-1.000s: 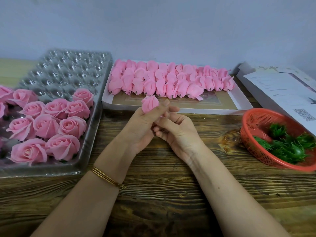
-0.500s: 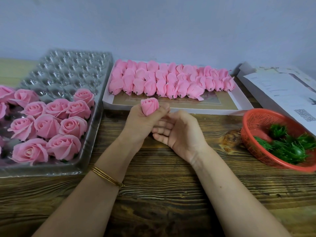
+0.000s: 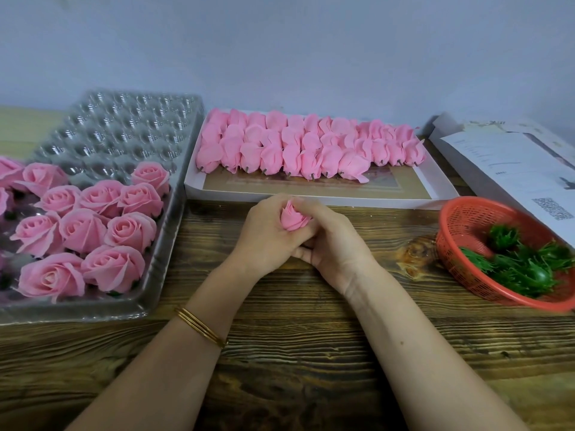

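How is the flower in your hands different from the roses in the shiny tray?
The flower is a closed bud; the roses in the tray are wide open. The flower is gripped by the left hand and right hand; the roses sit untouched, facing up. Both are pink.

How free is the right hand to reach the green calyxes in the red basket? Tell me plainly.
Probably yes, but not at once: the right hand, with the left hand, grips the pink rose bud. The red basket sits open-topped to its right, with only wooden table between.
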### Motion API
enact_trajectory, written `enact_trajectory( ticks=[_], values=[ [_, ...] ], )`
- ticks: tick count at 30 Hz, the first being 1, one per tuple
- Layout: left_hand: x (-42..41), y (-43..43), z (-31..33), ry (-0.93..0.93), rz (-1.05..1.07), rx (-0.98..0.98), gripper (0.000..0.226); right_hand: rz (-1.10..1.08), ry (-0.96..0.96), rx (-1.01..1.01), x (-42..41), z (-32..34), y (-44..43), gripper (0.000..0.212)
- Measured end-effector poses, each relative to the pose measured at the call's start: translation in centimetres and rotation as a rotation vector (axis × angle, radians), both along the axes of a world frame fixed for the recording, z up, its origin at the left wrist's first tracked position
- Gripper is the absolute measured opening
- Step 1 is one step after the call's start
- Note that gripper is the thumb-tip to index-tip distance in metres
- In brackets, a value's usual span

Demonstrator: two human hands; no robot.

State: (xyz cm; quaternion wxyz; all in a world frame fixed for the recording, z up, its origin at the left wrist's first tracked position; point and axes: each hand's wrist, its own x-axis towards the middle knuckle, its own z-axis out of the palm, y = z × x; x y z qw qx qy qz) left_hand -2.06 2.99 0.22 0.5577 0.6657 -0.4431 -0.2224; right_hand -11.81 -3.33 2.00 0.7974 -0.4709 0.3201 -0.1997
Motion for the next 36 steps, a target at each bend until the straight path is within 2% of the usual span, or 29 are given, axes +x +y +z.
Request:
enact_trajectory(
  ticks=[2, 5, 7, 12, 16, 23, 25, 29, 36],
  values=[
    [0.0, 0.0, 0.0, -0.015, -0.001, -0.003, 0.024, 0.001, -0.001, 0.003, 0.0, 0.0, 0.0, 0.020],
    [0.1, -0.2, -0.2, -0.032, 0.003, 0.017, 0.011, 0.003, -0.007, -0.011, 0.0, 0.0, 0.0, 0.033],
    [0.1, -0.2, -0.2, -0.027, 0.007, 0.031, 0.008, 0.012, -0.011, -0.027, 0.0, -0.1, 0.0, 0.032],
    [0.2, -0.1, -0.3, -0.044, 0.004, 0.037, 0.011, 0.030, -0.005, -0.037, 0.0, -0.2, -0.1, 0.023],
    [0.1, -0.1, -0.4, -0.023, -0.001, 0.044, 0.019, 0.042, 0.028, -0.057, -0.1, 0.0, -0.2, 0.026],
    [0.3, -0.3, -0.4, 0.004, 0.013, -0.008, 0.008, -0.037, 0.169, -0.221, -0.8, 1.2, -0.9, 0.048],
    [0.5, -0.5, -0.4, -0.027, 0.052, 0.009, 0.012, -0.082, 0.197, -0.262, -1.5, 1.8, -1.6, 0.037],
    [0.5, -0.5, -0.3, -0.045, 0.053, 0.063, 0.033, -0.167, 0.205, -0.478, -3.4, 3.2, -3.0, 0.014],
    [0.3, -0.4, -0.1, 0.023, 0.043, 0.101, 0.027, -0.464, 0.210, -0.658, -8.1, 5.3, -6.3, 0.013]
  ],
)
